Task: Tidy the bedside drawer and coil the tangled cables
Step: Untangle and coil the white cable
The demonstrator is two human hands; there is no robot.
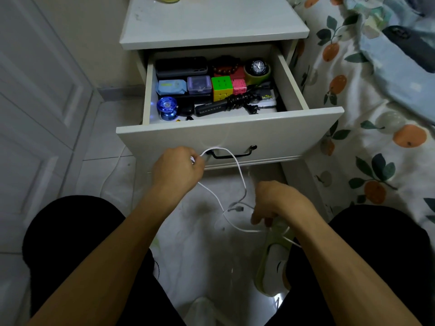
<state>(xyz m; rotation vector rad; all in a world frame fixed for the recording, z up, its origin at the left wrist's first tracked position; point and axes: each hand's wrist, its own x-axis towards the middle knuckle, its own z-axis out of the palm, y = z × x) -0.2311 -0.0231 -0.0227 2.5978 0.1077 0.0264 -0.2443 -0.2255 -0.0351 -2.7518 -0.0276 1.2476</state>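
The white bedside drawer stands pulled open. Inside lie a blue yo-yo, a colourful puzzle cube, a pink cube, a watch, bead bracelets, small boxes and a black power strip with its coiled cord. A thin white cable loops in front of the drawer's black handle. My left hand pinches one part of the cable just below the drawer front. Lower down, my right hand grips another part of it above the floor. The cable's plug dangles between my hands.
The nightstand top carries a yellow jar at its back edge. A bed with a fruit-print sheet lies to the right, and a white door to the left. My knees frame the tiled floor, and a light green slipper lies under my right arm.
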